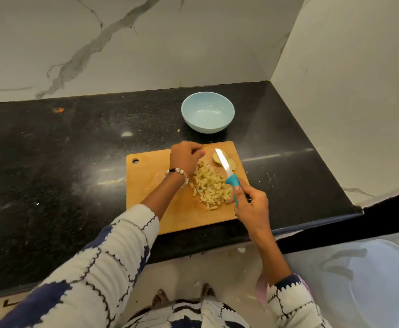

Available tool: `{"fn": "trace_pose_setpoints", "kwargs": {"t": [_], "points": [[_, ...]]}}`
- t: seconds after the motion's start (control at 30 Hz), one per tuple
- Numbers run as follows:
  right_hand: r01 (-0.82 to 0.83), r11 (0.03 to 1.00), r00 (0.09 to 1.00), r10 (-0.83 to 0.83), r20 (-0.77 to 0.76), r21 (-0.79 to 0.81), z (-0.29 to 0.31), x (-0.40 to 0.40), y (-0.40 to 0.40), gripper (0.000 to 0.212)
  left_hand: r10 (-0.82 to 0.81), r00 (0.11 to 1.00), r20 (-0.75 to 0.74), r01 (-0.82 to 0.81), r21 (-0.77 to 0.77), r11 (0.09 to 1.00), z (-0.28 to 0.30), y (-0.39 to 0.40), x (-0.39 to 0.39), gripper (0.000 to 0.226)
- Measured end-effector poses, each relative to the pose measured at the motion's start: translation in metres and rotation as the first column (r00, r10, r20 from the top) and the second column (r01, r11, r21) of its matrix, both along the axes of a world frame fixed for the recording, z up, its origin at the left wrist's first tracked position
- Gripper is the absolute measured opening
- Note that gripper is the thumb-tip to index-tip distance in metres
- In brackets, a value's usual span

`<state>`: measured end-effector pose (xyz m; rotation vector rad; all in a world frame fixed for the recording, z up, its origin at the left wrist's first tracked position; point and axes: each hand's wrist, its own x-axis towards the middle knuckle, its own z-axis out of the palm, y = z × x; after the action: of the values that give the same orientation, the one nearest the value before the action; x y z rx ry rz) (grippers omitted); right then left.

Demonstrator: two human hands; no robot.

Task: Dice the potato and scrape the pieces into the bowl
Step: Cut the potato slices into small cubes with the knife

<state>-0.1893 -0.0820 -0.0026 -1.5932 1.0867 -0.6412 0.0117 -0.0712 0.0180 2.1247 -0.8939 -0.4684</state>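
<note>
A pile of diced potato pieces (pixel 210 187) lies on the wooden cutting board (pixel 156 204). Two uncut potato slices (pixel 231 163) sit at the board's far right corner, partly under the blade. My right hand (pixel 250 204) grips the teal handle of a white-bladed knife (pixel 224 163), whose blade lies along the right side of the pile. At the pile's far left end is my left hand (pixel 185 158), fingers curled and touching the pieces; what they hold is hidden. The empty light blue bowl (pixel 207 112) stands on the counter just beyond the board.
The black granite counter (pixel 63 162) stretches to the left, with marble walls behind and to the right. Small potato crumbs lie between board and bowl. The counter's front edge runs just below the board. A pale round lid or basin (pixel 371 280) sits low at the right.
</note>
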Motion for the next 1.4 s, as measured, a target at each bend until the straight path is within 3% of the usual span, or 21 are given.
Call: {"fn": "trace_pose_setpoints", "kwargs": {"t": [0.13, 0.2, 0.27, 0.43, 0.63, 0.77, 0.87, 1.0, 1.17, 1.27, 1.4], "points": [[0.063, 0.998, 0.998, -0.063, 0.009, 0.007, 0.0, -0.011, -0.015, 0.025, -0.28, 0.954, 0.108, 0.24, 0.284, 0.928, -0.004, -0.043, -0.009, 0.047], [0.086, 0.996, 0.996, -0.086, 0.009, -0.001, 0.002, -0.014, -0.018, 0.024, -0.401, 0.897, 0.189, 0.283, 0.451, 0.847, -0.007, -0.056, -0.012, 0.058], [0.092, 0.996, 0.996, -0.092, 0.015, -0.006, 0.001, -0.017, -0.02, 0.019, -0.435, 0.873, 0.221, 0.279, 0.506, 0.816, -0.009, -0.062, -0.014, 0.064], [0.099, 0.995, 0.995, -0.099, 0.011, 0.007, 0.0, -0.02, -0.02, 0.018, -0.337, 0.931, 0.143, 0.251, 0.42, 0.872, -0.009, -0.064, -0.016, 0.067], [0.032, 0.999, 0.999, -0.032, -0.002, -0.022, 0.0, -0.011, -0.017, 0.017, -0.129, 0.991, -0.014, 0.129, 0.227, 0.965, -0.011, -0.053, -0.008, 0.04], [0.02, 0.999, 0.999, -0.022, -0.041, -0.032, -0.008, -0.008, -0.017, 0.021, -0.07, 0.996, -0.046, 0.077, 0.168, 0.983, -0.01, -0.048, -0.005, 0.035], [0.036, 0.997, 0.996, -0.041, -0.081, -0.064, -0.01, -0.007, -0.019, 0.034, -0.052, 0.997, -0.06, 0.061, 0.158, 0.986, -0.01, -0.047, -0.006, 0.034], [0.045, 0.995, 0.995, -0.053, -0.089, -0.089, -0.01, -0.009, -0.018, 0.033, -0.028, 0.995, -0.1, 0.04, 0.118, 0.992, -0.007, -0.045, -0.007, 0.028], [0.033, 0.994, 0.998, -0.039, -0.052, -0.108, -0.008, -0.006, -0.01, 0.037, 0.063, 0.957, -0.283, -0.074, -0.028, 0.997, 0.008, -0.019, 0.007, 0.024], [-0.014, 0.989, 1.0, 0.011, -0.025, -0.146, -0.002, 0.001, 0.0, 0.031, 0.117, 0.926, -0.358, -0.154, -0.078, 0.985, 0.013, 0.012, 0.018, 0.023], [-0.166, 0.972, 0.986, 0.158, -0.06, -0.169, 0.001, 0.017, 0.021, 0.043, 0.247, 0.891, -0.381, -0.282, -0.037, 0.959, 0.003, 0.063, 0.025, 0.032]]}}
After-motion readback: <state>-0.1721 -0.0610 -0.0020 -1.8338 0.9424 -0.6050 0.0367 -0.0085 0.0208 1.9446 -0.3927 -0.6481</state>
